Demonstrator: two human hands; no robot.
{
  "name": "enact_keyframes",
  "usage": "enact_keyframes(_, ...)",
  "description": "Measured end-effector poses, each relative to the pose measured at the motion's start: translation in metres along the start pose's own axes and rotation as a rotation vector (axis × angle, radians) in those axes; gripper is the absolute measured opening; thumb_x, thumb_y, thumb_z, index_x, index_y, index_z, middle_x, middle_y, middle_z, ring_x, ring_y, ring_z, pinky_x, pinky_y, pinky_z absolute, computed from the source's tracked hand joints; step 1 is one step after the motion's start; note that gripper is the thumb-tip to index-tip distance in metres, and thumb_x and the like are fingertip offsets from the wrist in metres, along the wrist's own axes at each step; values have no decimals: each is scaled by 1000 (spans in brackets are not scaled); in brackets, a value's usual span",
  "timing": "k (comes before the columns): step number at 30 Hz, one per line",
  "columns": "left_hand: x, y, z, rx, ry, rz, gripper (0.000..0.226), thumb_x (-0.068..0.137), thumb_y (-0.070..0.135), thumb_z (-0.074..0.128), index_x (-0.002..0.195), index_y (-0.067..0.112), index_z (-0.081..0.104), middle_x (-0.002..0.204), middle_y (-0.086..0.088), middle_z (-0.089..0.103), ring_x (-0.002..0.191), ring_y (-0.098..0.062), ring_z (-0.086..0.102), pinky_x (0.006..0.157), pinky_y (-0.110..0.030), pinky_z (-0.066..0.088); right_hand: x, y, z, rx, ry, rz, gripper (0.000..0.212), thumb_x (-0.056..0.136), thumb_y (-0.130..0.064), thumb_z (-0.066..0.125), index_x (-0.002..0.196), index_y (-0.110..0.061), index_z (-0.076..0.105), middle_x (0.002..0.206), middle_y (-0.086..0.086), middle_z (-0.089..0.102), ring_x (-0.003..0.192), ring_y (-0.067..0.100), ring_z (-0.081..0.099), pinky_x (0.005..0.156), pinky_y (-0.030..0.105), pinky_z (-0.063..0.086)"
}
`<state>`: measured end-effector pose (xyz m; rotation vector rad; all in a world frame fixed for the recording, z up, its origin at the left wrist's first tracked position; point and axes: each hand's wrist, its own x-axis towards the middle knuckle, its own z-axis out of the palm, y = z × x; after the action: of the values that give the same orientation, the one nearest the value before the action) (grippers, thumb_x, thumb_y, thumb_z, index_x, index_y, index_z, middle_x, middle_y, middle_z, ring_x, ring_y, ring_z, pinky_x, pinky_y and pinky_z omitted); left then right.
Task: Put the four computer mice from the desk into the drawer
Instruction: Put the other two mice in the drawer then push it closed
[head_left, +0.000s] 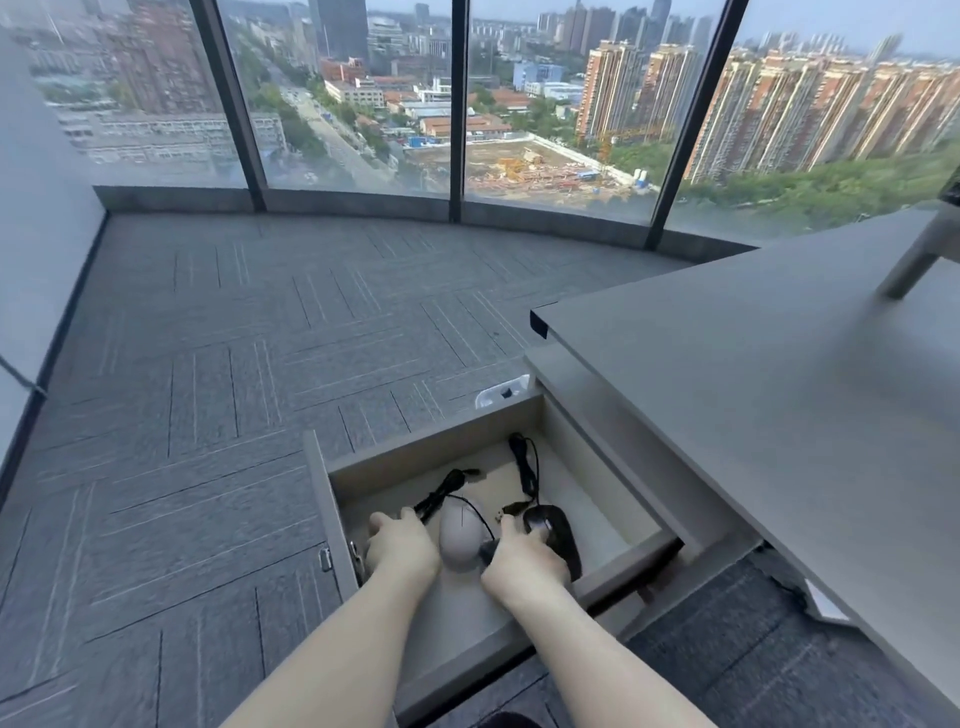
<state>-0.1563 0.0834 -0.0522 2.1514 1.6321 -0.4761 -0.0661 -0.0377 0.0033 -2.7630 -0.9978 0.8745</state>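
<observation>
This is looking like a high-rise office; grey carpet tiles are running in a striped pattern across the floor; a plain grey desk is standing over an open pedestal drawer; tall windows in dark frames are curving round the room, showing towers and a building site far below.
</observation>
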Motion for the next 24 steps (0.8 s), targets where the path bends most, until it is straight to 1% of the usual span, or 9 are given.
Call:
enact_keyframes(2,-1,1,5,11,-17,-38,55,81,24,47,134,11,41,134,-17,37,119,-45,43,90,-49,48,6,-1,4,-63,-38,6,73,88,-25,55,149,-26,16,150,23,28,119,38,55,87,42,49)
enact_keyframes(5,-8,5,2,-14,9,-49,64,80,30,51,138,7,36,136,-18,35,122,-46,43,96,-48,46,5,3,8,-76,-32,-27,82,86,-39,61,151,-27,13,146,18,39,122,35,53,90,42,48)
enact_keyframes(7,-18,8,-9,-63,27,-47,61,84,31,54,137,7,35,138,-17,33,125,-44,43,97,-47,45,-2,6,5,-54,46,-76,71,89,-45,57,147,-24,23,141,16,44,124,36,49,90,42,47)
enact_keyframes(10,-42,11,-36,-139,146,58,49,88,28,51,131,6,40,136,-17,38,123,-41,46,95,-45,43,-19,10,-2,45,188,-206,46,92,-37,48,134,-19,41,132,13,49,122,33,46,87,42,48)
enact_keyframes(13,-61,2,-59,-278,304,202,45,89,26,46,130,9,46,134,-18,45,119,-40,48,96,-43,41,-46,13,-3,211,306,-351,29,92,-31,47,117,-18,56,117,6,57,107,25,53,79,39,52)
enact_keyframes(15,-74,-12,-69,-415,430,271,45,89,22,46,132,10,51,134,-17,51,119,-37,50,97,-42,41,-70,15,1,283,342,-418,19,93,-31,48,101,-18,58,103,1,59,95,20,54,74,37,52)
enact_keyframes(19,-105,-53,-75,-681,625,245,37,91,15,46,126,9,56,127,-16,57,114,-31,55,91,-41,44,-115,13,22,346,319,-489,26,93,-43,48,86,-18,54,89,-2,59,82,16,56,71,33,50)
enact_keyframes(22,-120,-86,-60,-874,530,86,40,93,18,43,132,9,51,134,-13,53,114,-31,54,85,-40,44,-141,10,43,385,245,-482,40,88,-57,51,88,-18,55,88,-2,62,83,16,58,72,32,48)
enact_keyframes(24,-124,-102,-45,-997,408,45,43,93,18,43,135,8,49,137,-14,53,120,-32,52,97,-41,43,-155,8,56,407,187,-473,49,80,-68,54,90,-20,54,90,-4,61,84,16,58,72,33,48)
